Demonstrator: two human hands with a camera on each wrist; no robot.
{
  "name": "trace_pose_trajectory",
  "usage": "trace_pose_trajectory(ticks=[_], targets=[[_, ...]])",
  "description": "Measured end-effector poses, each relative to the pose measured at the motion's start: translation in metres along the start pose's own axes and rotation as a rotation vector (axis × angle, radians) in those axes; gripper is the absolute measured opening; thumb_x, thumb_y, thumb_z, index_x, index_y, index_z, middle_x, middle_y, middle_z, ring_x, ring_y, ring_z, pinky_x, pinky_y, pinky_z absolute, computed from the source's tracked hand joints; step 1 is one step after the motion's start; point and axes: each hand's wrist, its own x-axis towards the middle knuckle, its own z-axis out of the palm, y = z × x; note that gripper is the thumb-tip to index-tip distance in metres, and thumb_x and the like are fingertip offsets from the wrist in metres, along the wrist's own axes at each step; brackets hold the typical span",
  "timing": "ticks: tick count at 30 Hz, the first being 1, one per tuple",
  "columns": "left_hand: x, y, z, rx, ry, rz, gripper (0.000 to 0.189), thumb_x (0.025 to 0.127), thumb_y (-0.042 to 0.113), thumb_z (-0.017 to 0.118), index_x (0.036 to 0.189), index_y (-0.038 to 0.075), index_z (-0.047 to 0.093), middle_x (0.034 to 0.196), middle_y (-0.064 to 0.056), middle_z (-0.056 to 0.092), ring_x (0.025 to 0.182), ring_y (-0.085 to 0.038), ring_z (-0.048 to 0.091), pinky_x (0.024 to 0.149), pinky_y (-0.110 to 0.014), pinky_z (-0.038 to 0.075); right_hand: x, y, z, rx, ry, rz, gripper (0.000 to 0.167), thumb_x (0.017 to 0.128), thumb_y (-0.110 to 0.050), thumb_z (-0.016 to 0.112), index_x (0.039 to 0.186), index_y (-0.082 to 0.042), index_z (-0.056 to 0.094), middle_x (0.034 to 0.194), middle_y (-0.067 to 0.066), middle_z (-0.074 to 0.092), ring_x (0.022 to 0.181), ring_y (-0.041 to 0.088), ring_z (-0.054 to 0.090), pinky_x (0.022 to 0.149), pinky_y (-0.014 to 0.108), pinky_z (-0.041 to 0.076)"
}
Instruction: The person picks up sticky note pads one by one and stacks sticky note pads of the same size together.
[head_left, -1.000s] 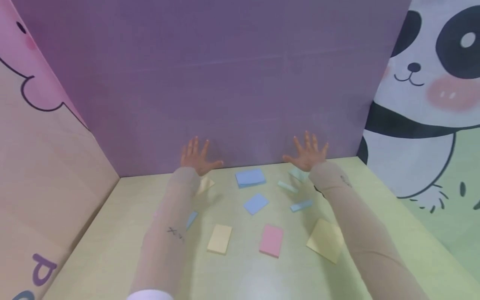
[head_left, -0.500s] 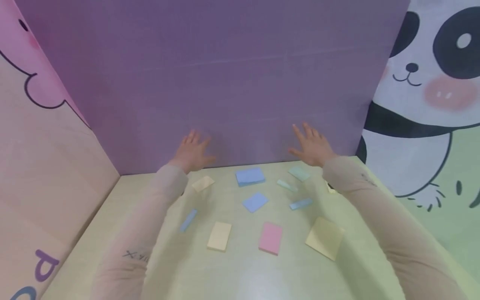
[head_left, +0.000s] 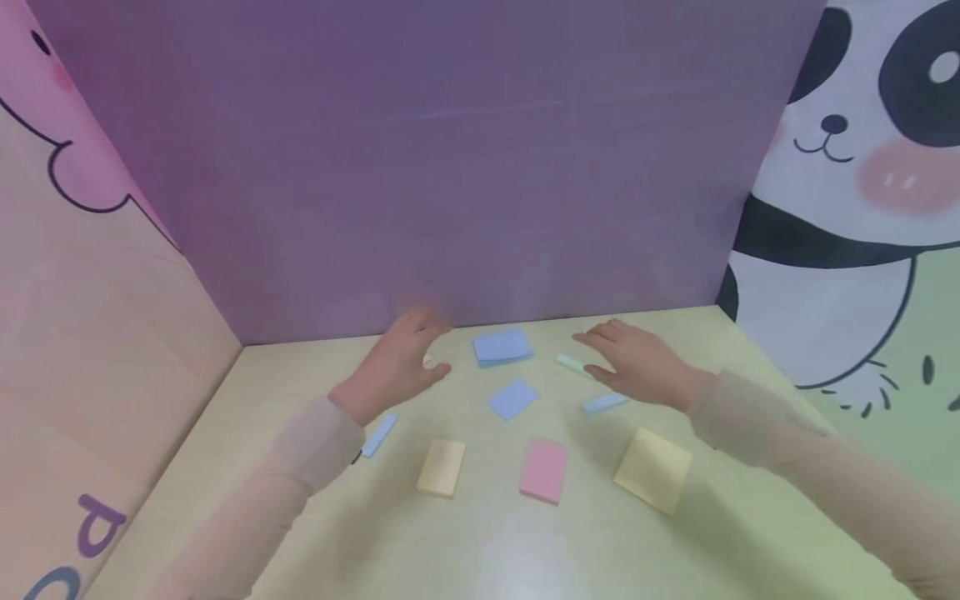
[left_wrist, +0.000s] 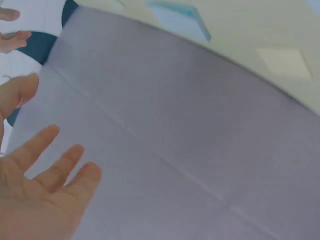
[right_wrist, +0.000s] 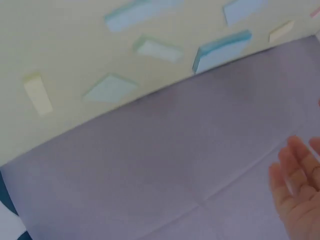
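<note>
My left hand is held above the back left of the table, fingers loosely bent and holding nothing. Over the back right hovers my right hand, its fingers also relaxed around nothing. Between the two lie a thick blue sticky-note pad and a smaller blue pad. A pale green strip and a light blue strip sit near the right hand. Below the left wrist is another blue strip. The left wrist view shows the left hand with fingers apart; the right wrist view catches part of the right hand.
Nearer the front of the pale table lie a cream pad, a pink pad and a larger yellow square pad. A purple panel closes off the back. Printed panels, one with a panda, stand at the sides.
Both hands, spread before the purple panel earlier, have turned inward and dropped lower, their fingers bending more. The forearms now angle in from farther out. The pads stay where they were.
</note>
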Motion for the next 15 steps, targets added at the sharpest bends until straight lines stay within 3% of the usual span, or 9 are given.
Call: trace_pose_trajectory(ticks=[4,7,11,15], targets=[[-0.015,0.009,0.016,-0.066,0.062,0.030,0.042,0.078,0.016,0.069,0.117,0.003,0.058,0.123,-0.013,0.055,0.116,-0.029,0.049,0.097,-0.042,0.042,-0.015,-0.014,0.011,0.069,0.041,-0.087,0.033,0.078,-0.014,0.069,0.109,-0.006,0.063,0.098,0.006,0.064,0.091,0.021,0.059,0.076,0.036,0.051],[-0.025,0.016,0.028,-0.124,0.068,0.026,0.037,0.077,0.015,0.069,0.112,0.005,0.061,0.117,-0.008,0.060,0.110,-0.025,0.055,0.093,-0.038,0.045,-0.023,-0.022,0.019,0.108,0.042,-0.139,0.029,0.077,-0.013,0.070,0.105,-0.007,0.065,0.095,0.003,0.064,0.088,0.018,0.060,0.075,0.033,0.052],[-0.040,0.026,0.044,-0.207,0.002,-0.021,0.035,0.078,0.016,0.069,0.112,0.009,0.062,0.114,-0.005,0.062,0.107,-0.022,0.058,0.091,-0.036,0.047,-0.033,-0.027,0.029,0.174,-0.029,-0.134,0.028,0.078,-0.011,0.069,0.105,-0.007,0.065,0.095,0.001,0.064,0.089,0.016,0.060,0.076,0.031,0.051],[-0.055,0.033,0.060,-0.284,-0.110,-0.083,0.038,0.080,0.020,0.068,0.115,0.010,0.060,0.118,-0.005,0.061,0.109,-0.024,0.057,0.092,-0.038,0.046,-0.041,-0.031,0.039,0.251,-0.097,-0.106,0.028,0.079,-0.009,0.068,0.106,-0.005,0.064,0.097,0.002,0.063,0.089,0.017,0.059,0.078,0.031,0.051]])
